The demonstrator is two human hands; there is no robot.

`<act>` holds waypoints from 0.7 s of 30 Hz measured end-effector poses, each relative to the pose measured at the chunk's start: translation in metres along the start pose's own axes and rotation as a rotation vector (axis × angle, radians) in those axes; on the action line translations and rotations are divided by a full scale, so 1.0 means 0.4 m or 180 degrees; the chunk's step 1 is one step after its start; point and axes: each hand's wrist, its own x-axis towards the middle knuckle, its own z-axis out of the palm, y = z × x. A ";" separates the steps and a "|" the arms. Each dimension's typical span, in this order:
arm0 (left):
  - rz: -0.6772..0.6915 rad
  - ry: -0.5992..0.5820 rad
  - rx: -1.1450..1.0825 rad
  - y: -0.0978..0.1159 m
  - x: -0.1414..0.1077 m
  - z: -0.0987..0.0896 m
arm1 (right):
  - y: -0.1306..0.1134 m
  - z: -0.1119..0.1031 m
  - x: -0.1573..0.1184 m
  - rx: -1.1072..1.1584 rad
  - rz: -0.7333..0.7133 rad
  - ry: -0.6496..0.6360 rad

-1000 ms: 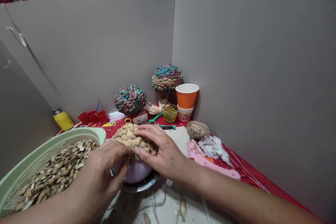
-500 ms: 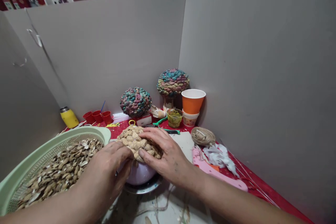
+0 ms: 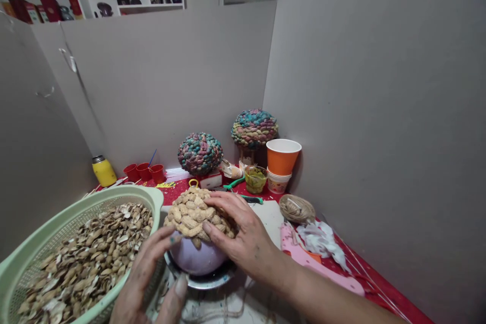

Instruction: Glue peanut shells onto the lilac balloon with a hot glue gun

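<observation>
Peanut shells (image 3: 192, 212) cover the top of a rounded lilac form (image 3: 197, 257), which rests in a shallow metal dish (image 3: 207, 281). My right hand (image 3: 243, 230) lies against the right side of the shell covering, fingers over the top and thumb at its front, holding it. At the left of the form is my left hand (image 3: 152, 271), thumb and fingers spread apart with nothing between them; its fingertips are close to the lower edge of the shells. Bluish stains show on the left fingertips.
A green colander (image 3: 150, 195) of loose shells stands left. Behind are two coloured shell balls (image 3: 200, 153), red cups (image 3: 157, 174), a glass bowl (image 3: 255, 180) and an orange cup (image 3: 283, 157). Twine (image 3: 297, 209) and a pink tool (image 3: 322, 268) lie right.
My left hand has come away from the shells, moving down and left, and its fingers have opened. My right hand stays on the form. The view has shifted slightly.
</observation>
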 end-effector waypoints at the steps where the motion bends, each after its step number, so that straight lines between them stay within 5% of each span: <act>1: -0.0054 0.0039 -0.0041 -0.009 0.006 0.016 | 0.001 0.002 -0.001 -0.0013 -0.0024 0.0020; 8: -0.0164 0.0162 -0.0059 -0.038 0.061 0.087 | 0.008 0.006 -0.005 -0.0087 -0.0070 -0.0001; 15: -0.0224 -0.0029 -0.0284 -0.042 0.065 0.109 | 0.003 0.004 -0.003 -0.0073 0.0045 -0.0034; 21: -0.0250 0.0024 -0.0360 -0.042 0.067 0.114 | -0.014 0.005 -0.014 -0.0122 -0.0725 0.0109</act>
